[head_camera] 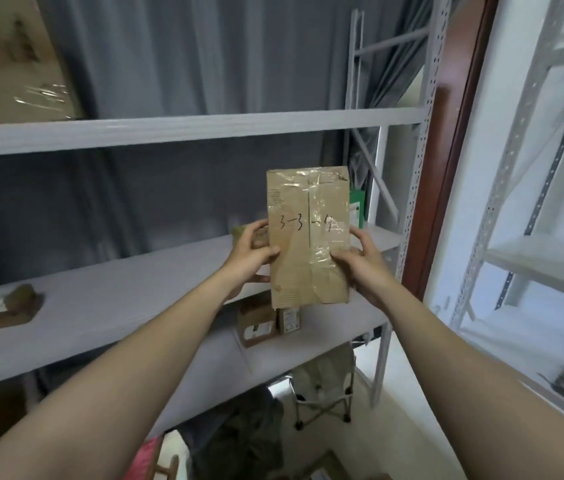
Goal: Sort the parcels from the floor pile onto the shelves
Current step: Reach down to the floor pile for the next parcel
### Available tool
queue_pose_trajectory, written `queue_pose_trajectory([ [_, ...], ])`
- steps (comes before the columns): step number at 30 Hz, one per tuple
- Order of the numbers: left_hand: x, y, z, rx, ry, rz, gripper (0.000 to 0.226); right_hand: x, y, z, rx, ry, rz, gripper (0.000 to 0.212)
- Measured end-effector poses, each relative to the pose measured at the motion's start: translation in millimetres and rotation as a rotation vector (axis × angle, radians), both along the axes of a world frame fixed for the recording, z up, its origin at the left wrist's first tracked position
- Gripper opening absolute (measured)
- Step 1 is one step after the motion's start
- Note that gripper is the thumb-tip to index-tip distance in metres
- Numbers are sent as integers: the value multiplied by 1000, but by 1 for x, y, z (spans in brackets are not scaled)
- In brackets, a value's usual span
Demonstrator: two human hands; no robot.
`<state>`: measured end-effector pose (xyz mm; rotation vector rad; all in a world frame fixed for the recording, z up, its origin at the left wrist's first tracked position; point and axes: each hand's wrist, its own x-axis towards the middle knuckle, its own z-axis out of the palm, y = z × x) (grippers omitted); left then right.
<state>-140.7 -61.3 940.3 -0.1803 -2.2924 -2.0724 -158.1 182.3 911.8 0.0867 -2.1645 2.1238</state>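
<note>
I hold a brown cardboard parcel (308,237) upright in front of the grey metal shelves (107,306). It is wrapped in clear tape and marked "3-3-4" in black pen. My left hand (251,258) grips its left edge and my right hand (363,261) grips its right edge, thumbs on the front face. The parcel hangs in the air before the middle shelf's right end, above the lower shelf (273,362).
A small parcel (0,308) lies at the middle shelf's left end, two small boxes (268,323) on the lower shelf, a big box (14,57) on the top shelf. A green box (356,209) stands behind. A folding stool (325,386) and clothes sit on the floor. Another rack (533,258) stands right.
</note>
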Motion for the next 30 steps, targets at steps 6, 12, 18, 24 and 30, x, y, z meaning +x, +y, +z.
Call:
queue_pose_trajectory([
  [6, 5, 1, -55, 22, -165, 60, 33, 6, -16, -52, 139, -57, -125, 53],
  [12, 14, -13, -130, -32, -387, 48, 29, 3, -27, -126, 128, -319, -124, 44],
  [18, 26, -42, -189, 13, -495, 60, 21, 9, -61, -183, 101, -470, -94, 40],
  [24, 27, -87, -231, -49, -563, 76, 50, 10, -100, -224, 96, -586, -14, 23],
  [30, 28, -131, -281, -41, -644, 165, 58, 2, -158, -277, 52, -654, 59, 31],
])
